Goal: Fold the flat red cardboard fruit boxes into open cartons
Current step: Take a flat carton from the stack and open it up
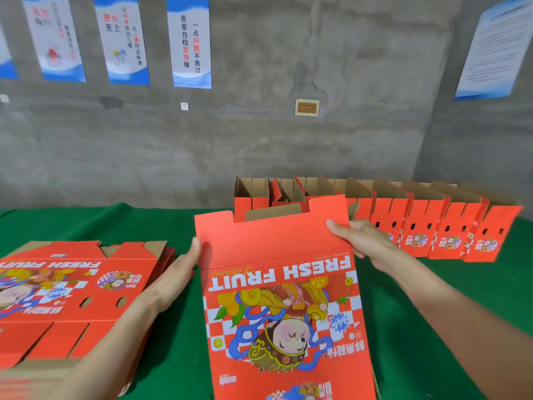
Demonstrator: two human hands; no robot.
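1. The flat red box (282, 284) I am working on fills the lower centre of the frame. It is printed face up and tilted, with its far edge lifted off the green table cover (144, 223). I hold it raised like this so the panels should have room to swing open; that is my judgement, as no fold has started yet.
2. My right hand (357, 241) pinches the box's upper right corner. The thumb lies on the red face and the fingers are hidden behind the panel. The forearm comes in from the lower right.
3. My left hand (178, 272) presses against the box's left edge. What shows of it is straight, and nothing curls over the printed face. I reckon it steadies that side while the right hand pulls.
4. The stack of flat boxes (72, 284) sits at the left of the frame, just beside my left forearm, so the next one is close.
5. The folded cartons (403, 220) stand in a row at the right, beyond the held box and against the concrete wall (288, 140), out of my way.
6. Posters (189, 41) hang along the top of the frame.
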